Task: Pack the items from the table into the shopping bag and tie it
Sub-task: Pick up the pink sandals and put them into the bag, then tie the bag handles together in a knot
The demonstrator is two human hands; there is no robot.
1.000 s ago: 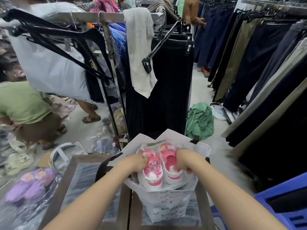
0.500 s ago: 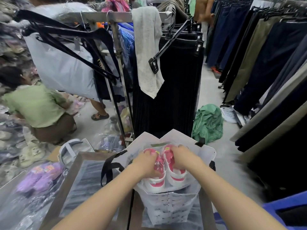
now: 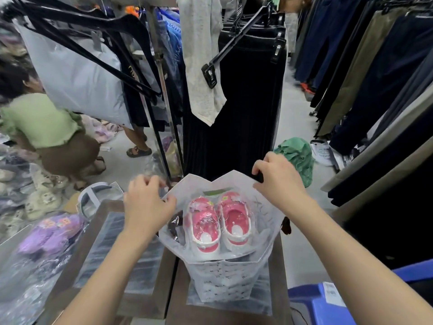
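On the tabletop [image 3: 278, 275], near its far edge, stands the white bag [image 3: 225, 277], mouth open and facing up. Inside it a pair of pink shoes [image 3: 219, 222] in clear wrap lies side by side, soles down, toes toward the far side. A dark wrapped item [image 3: 175, 225] sits just left of the shoes, also inside the bag.

The hands are apart, one at each side of the bag's mouth. The left hand [image 3: 146, 205] is closed on the left rim of the bag, fingers curled over the edge. The right hand [image 3: 277, 181] pinches the far right rim, with a black handle strap showing just under its fingertips. Another black strap [image 3: 286, 225] hangs outside the bag on the right.

The tabletop shows clear plastic over a brown frame. To the left, purple shoes [image 3: 50, 233] in clear wrap lie on a lower surface, with pale shoes [image 3: 39, 202] beyond them on the floor. A person in a green top [image 3: 38, 120] bends down at far left. Behind the bag stands a rack [image 3: 164, 90] hung with black garments [image 3: 243, 109], a grey cloth [image 3: 201, 55] and a pale plastic bag [image 3: 75, 76]. A green bundle [image 3: 297, 156] lies on the floor right of the rack. Trousers [image 3: 375, 66] hang in a row along the right side. A blue crate [image 3: 328, 303] sits at lower right.
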